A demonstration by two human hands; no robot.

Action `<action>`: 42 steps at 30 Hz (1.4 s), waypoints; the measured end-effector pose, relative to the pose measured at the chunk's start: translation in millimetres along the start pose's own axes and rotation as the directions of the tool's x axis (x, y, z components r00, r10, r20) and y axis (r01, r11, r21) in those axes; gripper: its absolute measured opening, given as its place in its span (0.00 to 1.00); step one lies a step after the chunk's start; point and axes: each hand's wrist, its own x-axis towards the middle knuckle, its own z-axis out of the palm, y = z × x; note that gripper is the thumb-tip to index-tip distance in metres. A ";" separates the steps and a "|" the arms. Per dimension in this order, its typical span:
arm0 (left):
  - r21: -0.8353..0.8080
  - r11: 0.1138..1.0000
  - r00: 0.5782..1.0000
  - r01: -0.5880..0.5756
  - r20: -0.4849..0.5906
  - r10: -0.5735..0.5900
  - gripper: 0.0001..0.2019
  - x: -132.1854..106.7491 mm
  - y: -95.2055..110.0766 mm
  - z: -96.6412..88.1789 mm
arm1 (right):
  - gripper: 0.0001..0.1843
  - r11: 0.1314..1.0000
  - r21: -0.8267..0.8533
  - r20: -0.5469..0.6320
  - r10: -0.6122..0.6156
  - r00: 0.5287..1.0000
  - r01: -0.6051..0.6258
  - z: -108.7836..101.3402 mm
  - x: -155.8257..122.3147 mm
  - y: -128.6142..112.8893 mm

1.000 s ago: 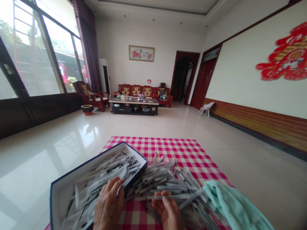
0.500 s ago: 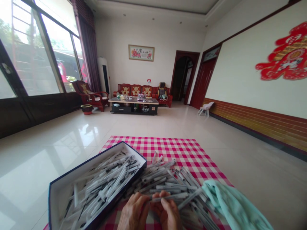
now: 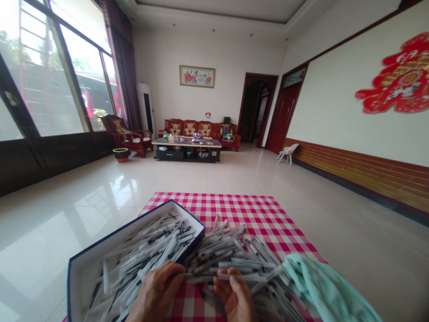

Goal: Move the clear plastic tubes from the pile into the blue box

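Checked tablecloth (image 3: 248,206) is lying bare beyond heaped pens (image 3: 251,264), which are blocking the low path forward, while a blue-edged box (image 3: 80,281) is walling off the left and a mint-green cloth (image 3: 325,281) the right.

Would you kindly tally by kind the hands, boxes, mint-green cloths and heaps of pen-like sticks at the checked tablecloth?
Hands: 2 (left hand, right hand)
Box: 1
Mint-green cloth: 1
Heaps of pen-like sticks: 2 (box heap, loose heap)
Total: 6
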 end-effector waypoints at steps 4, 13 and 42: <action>0.005 0.994 0.992 0.112 -0.064 -0.111 0.11 -0.9 -18.3 -25.5 | 0.20 0.999 0.016 -0.037 -0.038 0.999 0.039 0.1 0.2 3.0; 0.378 0.709 0.803 0.595 -0.234 -0.548 0.20 -4.4 -48.3 -40.9 | 0.21 0.998 -0.024 -0.067 -0.057 0.996 0.056 4.3 -0.7 6.1; 0.243 0.969 0.996 -0.045 -0.060 0.062 0.12 -8.0 -5.7 68.2 | 0.20 0.983 -0.174 -0.019 -0.060 0.998 0.056 6.7 -5.2 5.0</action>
